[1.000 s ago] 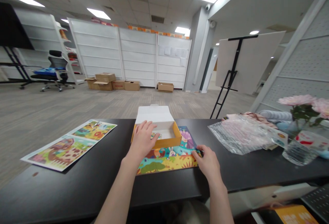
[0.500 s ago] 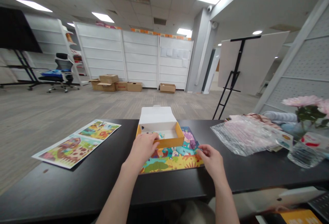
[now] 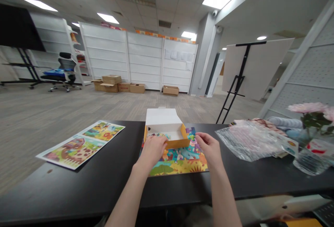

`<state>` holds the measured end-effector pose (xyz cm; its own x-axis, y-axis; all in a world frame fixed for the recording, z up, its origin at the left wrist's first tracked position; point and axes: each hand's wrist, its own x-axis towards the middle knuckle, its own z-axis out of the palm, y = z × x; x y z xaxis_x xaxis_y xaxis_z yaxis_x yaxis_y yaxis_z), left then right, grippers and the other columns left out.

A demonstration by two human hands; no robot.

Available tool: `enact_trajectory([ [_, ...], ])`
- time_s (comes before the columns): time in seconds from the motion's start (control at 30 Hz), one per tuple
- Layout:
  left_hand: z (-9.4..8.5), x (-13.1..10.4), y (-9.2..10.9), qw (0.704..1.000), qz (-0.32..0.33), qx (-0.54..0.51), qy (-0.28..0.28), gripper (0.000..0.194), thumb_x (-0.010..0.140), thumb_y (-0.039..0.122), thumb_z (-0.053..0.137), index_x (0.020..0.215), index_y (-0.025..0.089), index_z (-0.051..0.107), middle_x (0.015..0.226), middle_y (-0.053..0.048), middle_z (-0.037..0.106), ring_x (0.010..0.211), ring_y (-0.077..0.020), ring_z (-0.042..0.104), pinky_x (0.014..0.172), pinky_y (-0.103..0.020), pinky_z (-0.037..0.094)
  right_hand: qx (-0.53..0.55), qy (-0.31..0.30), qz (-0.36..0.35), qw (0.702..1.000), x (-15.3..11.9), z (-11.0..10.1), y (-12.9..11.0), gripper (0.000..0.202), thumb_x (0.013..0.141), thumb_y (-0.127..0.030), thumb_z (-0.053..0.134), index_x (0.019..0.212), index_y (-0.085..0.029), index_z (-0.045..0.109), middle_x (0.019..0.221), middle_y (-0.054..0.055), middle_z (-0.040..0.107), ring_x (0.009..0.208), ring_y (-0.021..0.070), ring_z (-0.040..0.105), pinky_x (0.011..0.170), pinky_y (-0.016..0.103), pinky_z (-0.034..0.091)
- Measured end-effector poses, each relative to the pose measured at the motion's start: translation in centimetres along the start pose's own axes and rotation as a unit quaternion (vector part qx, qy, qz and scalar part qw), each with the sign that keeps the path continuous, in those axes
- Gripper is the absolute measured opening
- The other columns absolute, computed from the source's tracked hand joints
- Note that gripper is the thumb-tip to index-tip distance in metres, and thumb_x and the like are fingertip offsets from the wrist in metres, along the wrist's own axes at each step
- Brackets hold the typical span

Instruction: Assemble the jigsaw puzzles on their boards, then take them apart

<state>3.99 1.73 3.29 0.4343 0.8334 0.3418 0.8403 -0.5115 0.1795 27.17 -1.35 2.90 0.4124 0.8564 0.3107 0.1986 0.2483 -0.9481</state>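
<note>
A yellow cardboard box (image 3: 178,144) with a white inside and its lid flipped back stands on a colourful animal jigsaw puzzle (image 3: 180,166). Small puzzle pieces (image 3: 167,136) lie in the box, partly behind my fingers. My left hand (image 3: 154,147) is closed over the box's near wall, fingertips at the inner side. My right hand (image 3: 208,145) is right of the box, above the puzzle, with thumb and forefinger pinched on a small puzzle piece (image 3: 192,137) of green and blue. The box and both hands cover parts of the puzzle.
A printed picture sheet (image 3: 85,143) lies on the black table (image 3: 109,171) at left. On the right are a clear plastic bag (image 3: 247,140), folded cloth (image 3: 285,122) and a glass vase (image 3: 310,159) with pink flowers. An easel (image 3: 238,81) stands beyond the table.
My right hand has moved up and left, nearer the box, with the small piece at its fingertips. My left hand stays at the box's near wall. The view has shifted slightly.
</note>
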Motion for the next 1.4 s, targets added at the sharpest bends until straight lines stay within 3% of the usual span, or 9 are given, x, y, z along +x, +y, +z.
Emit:
enact_trajectory([
  [0.1,0.0,-0.1,0.0,1.000,0.007,-0.011,0.007,0.017,0.093,0.017,0.057,0.101,0.021,0.071,0.096,-0.007,0.076,0.097,-0.0248,0.070,0.092,-0.039,0.046,-0.026,-0.066,-0.021,0.997,1.2,3.4,-1.0,0.037,0.072,-0.046,0.070,0.088,-0.014,0.076,0.086,0.010,0.078,0.075,0.0226,0.069,0.071,0.033,0.054],
  [0.2,-0.1,0.1,0.1,1.000,0.008,-0.010,0.009,0.015,0.093,0.017,0.057,0.100,0.021,0.070,0.095,-0.007,0.075,0.098,-0.0252,0.069,0.092,-0.039,0.046,-0.128,-0.106,-0.039,0.985,1.8,4.8,-1.2,0.036,0.073,-0.043,0.065,0.093,-0.015,0.075,0.090,0.009,0.078,0.071,0.0209,0.067,0.070,0.032,0.053],
  [0.37,-0.1,0.2,0.3,1.000,-0.001,-0.002,-0.007,0.014,0.094,0.019,0.057,0.100,0.021,0.069,0.097,-0.007,0.075,0.097,-0.0264,0.069,0.087,-0.038,0.047,-0.312,0.006,-0.043,0.949,0.7,1.3,-0.6,0.036,0.083,-0.043,0.054,0.100,-0.018,0.074,0.092,0.009,0.077,0.073,0.0223,0.068,0.070,0.033,0.049],
  [0.53,0.2,0.0,0.3,1.000,0.006,-0.006,0.002,0.013,0.094,0.017,0.055,0.098,0.020,0.067,0.097,-0.005,0.075,0.095,-0.0263,0.069,0.086,-0.040,0.047,-0.416,-0.085,-0.009,0.906,-1.2,-2.5,1.7,0.019,0.079,-0.038,0.063,0.084,-0.024,0.075,0.090,0.006,0.078,0.078,0.0247,0.071,0.070,0.032,0.047],
  [0.67,-0.1,-0.5,0.4,0.998,0.015,-0.032,0.044,0.019,0.092,0.014,0.056,0.108,0.021,0.065,0.109,-0.005,0.073,0.106,-0.0247,0.065,0.098,-0.042,0.043,-0.444,-0.080,0.005,0.892,-1.8,-3.1,3.1,0.020,0.074,-0.039,0.071,0.088,-0.026,0.076,0.093,0.007,0.079,0.086,0.0285,0.072,0.069,0.032,0.047],
  [0.77,-0.4,-1.0,1.2,0.991,0.019,-0.053,0.121,0.024,0.095,0.014,0.051,0.114,0.022,0.063,0.117,-0.006,0.070,0.111,-0.0234,0.062,0.102,-0.043,0.041,-0.444,-0.085,0.005,0.892,-1.8,-3.2,3.5,0.023,0.074,-0.039,0.072,0.092,-0.025,0.076,0.094,0.008,0.079,0.089,0.0300,0.072,0.070,0.033,0.048],
  [0.83,-0.3,-1.4,2.2,0.988,0.032,-0.069,0.131,0.024,0.097,0.015,0.047,0.113,0.023,0.063,0.115,-0.006,0.070,0.109,-0.0229,0.062,0.100,-0.041,0.043,-0.434,-0.087,-0.001,0.897,-1.7,-3.3,3.6,0.023,0.074,-0.038,0.072,0.092,-0.024,0.076,0.092,0.008,0.079,0.089,0.0296,0.073,0.072,0.033,0.048],
  [1.07,2.1,-2.1,6.3,0.992,0.103,-0.048,-0.052,0.016,0.094,0.024,0.054,0.106,0.021,0.065,0.112,-0.008,0.069,0.106,-0.0259,0.061,0.092,-0.040,0.048,-0.378,-0.078,0.000,0.922,-1.7,-3.2,3.8,0.019,0.070,-0.032,0.073,0.086,-0.022,0.075,0.089,0.007,0.078,0.084,0.0270,0.073,0.074,0.033,0.051],
  [1.4,2.8,-1.6,6.7,0.994,0.081,-0.041,-0.067,0.016,0.096,0.024,0.050,0.097,0.020,0.066,0.108,-0.009,0.069,0.106,-0.0260,0.059,0.092,-0.040,0.048,-0.143,-0.054,0.040,0.987,-1.2,-2.4,3.7,0.025,0.061,-0.036,0.073,0.077,-0.017,0.070,0.080,0.008,0.075,0.065,0.0215,0.071,0.063,0.033,0.058],
])
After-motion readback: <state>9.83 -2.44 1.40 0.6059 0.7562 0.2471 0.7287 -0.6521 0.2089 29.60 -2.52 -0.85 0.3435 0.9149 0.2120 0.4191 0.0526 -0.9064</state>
